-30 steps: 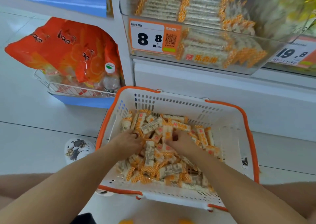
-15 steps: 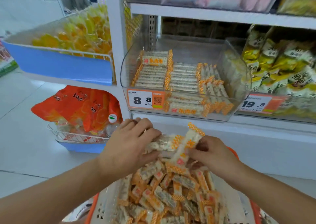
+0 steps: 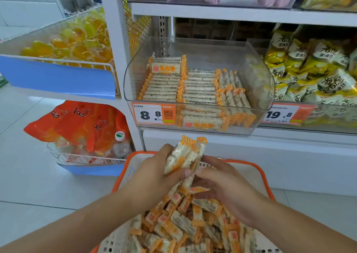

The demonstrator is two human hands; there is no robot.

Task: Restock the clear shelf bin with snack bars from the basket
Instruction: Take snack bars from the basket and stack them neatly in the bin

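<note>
A white basket with an orange rim (image 3: 260, 172) sits on the floor in front of me, heaped with loose snack bars (image 3: 181, 223) in white-and-orange wrappers. My left hand (image 3: 154, 173) and my right hand (image 3: 222, 183) together grip a bunch of bars (image 3: 185, 156) held upright above the basket. Straight ahead on the shelf stands the clear bin (image 3: 258, 83), partly filled with neat rows of the same bars along its left and middle. An orange "8.8" price tag (image 3: 153, 114) is on its front.
A white shelf post (image 3: 117, 59) stands left of the bin. Yellow snack bags (image 3: 316, 73) fill the bin to the right. Orange bags (image 3: 77, 125) lie in a wire basket at the lower left, with a bin of yellow candies (image 3: 73, 44) above.
Both hands came up out of the basket with a bunch of bars and turned it upright between them. My view rose from the basket to the shelf bin.
</note>
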